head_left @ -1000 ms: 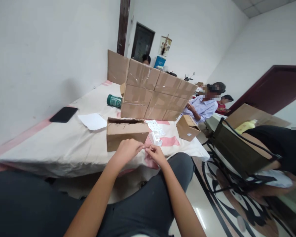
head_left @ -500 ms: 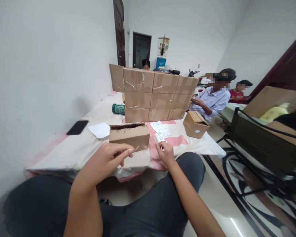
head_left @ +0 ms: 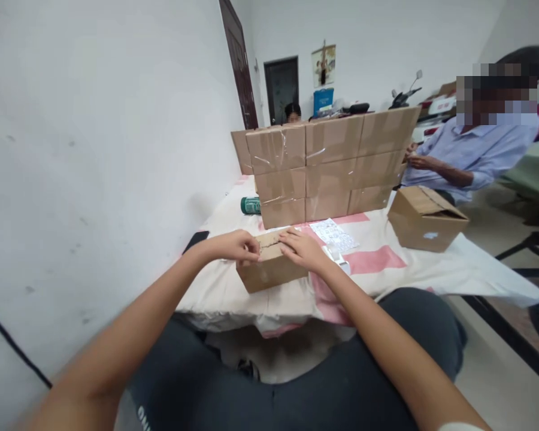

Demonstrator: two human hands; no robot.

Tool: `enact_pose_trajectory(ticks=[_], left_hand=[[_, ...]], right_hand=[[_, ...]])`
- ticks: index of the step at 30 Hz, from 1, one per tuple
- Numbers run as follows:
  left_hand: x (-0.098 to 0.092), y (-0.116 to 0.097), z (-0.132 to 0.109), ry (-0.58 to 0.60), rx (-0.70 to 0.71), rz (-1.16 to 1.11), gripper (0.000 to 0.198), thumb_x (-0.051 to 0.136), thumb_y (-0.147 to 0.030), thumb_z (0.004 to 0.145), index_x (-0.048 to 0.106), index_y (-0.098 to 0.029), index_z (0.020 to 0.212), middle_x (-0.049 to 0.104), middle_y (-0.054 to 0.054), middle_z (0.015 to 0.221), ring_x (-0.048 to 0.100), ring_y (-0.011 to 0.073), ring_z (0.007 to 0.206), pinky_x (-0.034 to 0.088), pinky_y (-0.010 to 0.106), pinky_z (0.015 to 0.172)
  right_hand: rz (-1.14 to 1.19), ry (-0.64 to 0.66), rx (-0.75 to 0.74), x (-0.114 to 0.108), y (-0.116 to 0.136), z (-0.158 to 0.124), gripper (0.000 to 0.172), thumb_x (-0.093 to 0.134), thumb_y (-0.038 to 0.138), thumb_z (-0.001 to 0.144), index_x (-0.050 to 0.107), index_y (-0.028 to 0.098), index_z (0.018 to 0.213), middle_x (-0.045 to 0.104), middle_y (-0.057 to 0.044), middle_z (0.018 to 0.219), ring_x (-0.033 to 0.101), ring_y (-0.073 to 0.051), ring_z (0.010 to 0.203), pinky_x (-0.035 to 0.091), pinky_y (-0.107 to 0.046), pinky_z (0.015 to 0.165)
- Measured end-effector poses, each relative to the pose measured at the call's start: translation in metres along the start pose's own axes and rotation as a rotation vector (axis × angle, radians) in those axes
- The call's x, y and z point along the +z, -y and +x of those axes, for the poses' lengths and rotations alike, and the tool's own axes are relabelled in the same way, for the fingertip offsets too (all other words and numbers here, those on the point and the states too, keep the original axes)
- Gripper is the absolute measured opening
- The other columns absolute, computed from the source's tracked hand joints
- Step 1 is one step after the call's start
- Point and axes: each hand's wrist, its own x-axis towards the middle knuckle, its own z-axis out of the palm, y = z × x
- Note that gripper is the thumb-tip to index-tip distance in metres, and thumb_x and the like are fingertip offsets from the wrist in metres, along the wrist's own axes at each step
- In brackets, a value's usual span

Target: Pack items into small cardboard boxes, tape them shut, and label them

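Note:
A small cardboard box stands on the cloth-covered table in front of me, its top flaps down with a rough dark seam between them. My left hand is at the top left end of this box, fingers curled and pinched together; whatever they hold is too small to make out. Across the right part of the top lies my right hand, fingers stretched out and pressing on the flaps. Just right of that hand sits a white object, partly hidden by my wrist. A printed sheet lies behind it.
A wall of stacked cartons rises behind the box. A green canister lies at its left, and a black phone by the wall. Another carton stands at the right, near a seated person in a light shirt.
Both hands have moved forward from in front of the box onto its top. The flaps, raised before, are now down. The view has turned left.

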Motion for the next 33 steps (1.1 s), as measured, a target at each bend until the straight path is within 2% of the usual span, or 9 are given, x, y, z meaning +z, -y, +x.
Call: enact_pose_trajectory(ticks=[3, 6, 12, 16, 20, 25, 27, 29, 33], left_hand=[[-0.014, 0.005, 0.026, 0.113, -0.108, 0.045, 0.035, 0.073, -0.052, 0.075, 0.069, -0.017, 0.079, 0.069, 0.002, 0.07, 0.068, 0.0172, 0.063, 0.048, 0.025, 0.059], [-0.022, 0.012, 0.045, 0.169, -0.166, 0.025, 0.039, 0.078, -0.053, 0.068, 0.069, -0.018, 0.08, 0.072, 0.004, 0.077, 0.069, 0.02, 0.068, 0.05, 0.027, 0.06], [-0.023, 0.022, 0.06, 0.157, -0.181, -0.022, 0.049, 0.081, -0.06, 0.063, 0.064, -0.018, 0.081, 0.072, 0.004, 0.08, 0.068, 0.0197, 0.071, 0.055, 0.032, 0.069], [-0.02, 0.024, 0.065, 0.173, -0.229, 0.061, 0.049, 0.078, -0.061, 0.064, 0.063, -0.019, 0.083, 0.073, 0.005, 0.084, 0.069, 0.0205, 0.074, 0.055, 0.031, 0.071], [-0.02, 0.022, 0.074, 0.104, -0.285, 0.277, 0.052, 0.078, -0.064, 0.058, 0.066, -0.018, 0.08, 0.073, 0.008, 0.084, 0.068, 0.0261, 0.083, 0.05, 0.035, 0.076], [-0.026, 0.021, 0.087, -0.014, -0.375, 0.505, 0.073, 0.08, -0.075, 0.044, 0.066, -0.018, 0.086, 0.071, 0.014, 0.098, 0.064, 0.0354, 0.097, 0.045, 0.04, 0.085], [-0.027, 0.025, 0.088, -0.036, -0.381, 0.518, 0.078, 0.077, -0.078, 0.046, 0.065, -0.019, 0.096, 0.071, 0.014, 0.106, 0.063, 0.0341, 0.1, 0.045, 0.037, 0.085], [-0.028, 0.031, 0.088, -0.047, -0.358, 0.499, 0.075, 0.071, -0.08, 0.057, 0.064, -0.022, 0.104, 0.071, 0.011, 0.11, 0.064, 0.0301, 0.1, 0.044, 0.033, 0.083], [-0.024, 0.044, 0.087, -0.078, -0.334, 0.448, 0.059, 0.059, -0.074, 0.075, 0.063, -0.022, 0.103, 0.072, 0.007, 0.1, 0.065, 0.0233, 0.092, 0.044, 0.027, 0.075]], right_hand=[[0.014, -0.027, 0.004, -0.002, 0.002, -0.007, 0.043, 0.048, 0.039, 0.101, 0.065, 0.016, 0.133, 0.065, -0.01, 0.137, 0.051, -0.03, 0.136, 0.045, -0.05, 0.113], [0.025, -0.038, 0.004, -0.006, 0.008, -0.009, 0.042, 0.049, 0.038, 0.101, 0.066, 0.017, 0.133, 0.065, -0.009, 0.136, 0.05, -0.03, 0.137, 0.045, -0.05, 0.112], [0.051, -0.098, 0.035, -0.002, 0.008, -0.011, 0.038, 0.052, 0.037, 0.098, 0.069, 0.019, 0.128, 0.067, -0.009, 0.135, 0.052, -0.03, 0.136, 0.046, -0.05, 0.112], [0.063, -0.106, 0.018, 0.0, 0.007, -0.012, 0.037, 0.052, 0.036, 0.098, 0.069, 0.019, 0.127, 0.068, -0.008, 0.133, 0.053, -0.03, 0.134, 0.047, -0.05, 0.11], [0.068, -0.109, 0.02, 0.0, 0.007, -0.01, 0.036, 0.051, 0.034, 0.099, 0.071, 0.017, 0.124, 0.069, -0.01, 0.13, 0.056, -0.029, 0.132, 0.049, -0.047, 0.108], [0.101, -0.118, 0.044, 0.001, 0.005, -0.01, 0.034, 0.05, 0.033, 0.099, 0.074, 0.018, 0.117, 0.071, -0.009, 0.126, 0.059, -0.028, 0.128, 0.049, -0.045, 0.109], [0.117, -0.11, 0.059, 0.002, 0.004, -0.01, 0.034, 0.05, 0.033, 0.099, 0.074, 0.018, 0.117, 0.071, -0.008, 0.127, 0.059, -0.028, 0.129, 0.048, -0.045, 0.111], [0.125, -0.105, 0.076, 0.002, 0.003, -0.011, 0.034, 0.051, 0.034, 0.098, 0.074, 0.019, 0.118, 0.07, -0.008, 0.129, 0.058, -0.028, 0.131, 0.047, -0.045, 0.112], [0.132, -0.084, 0.089, 0.001, 0.004, -0.01, 0.035, 0.051, 0.034, 0.098, 0.073, 0.019, 0.121, 0.07, -0.01, 0.129, 0.057, -0.028, 0.132, 0.045, -0.047, 0.114]])
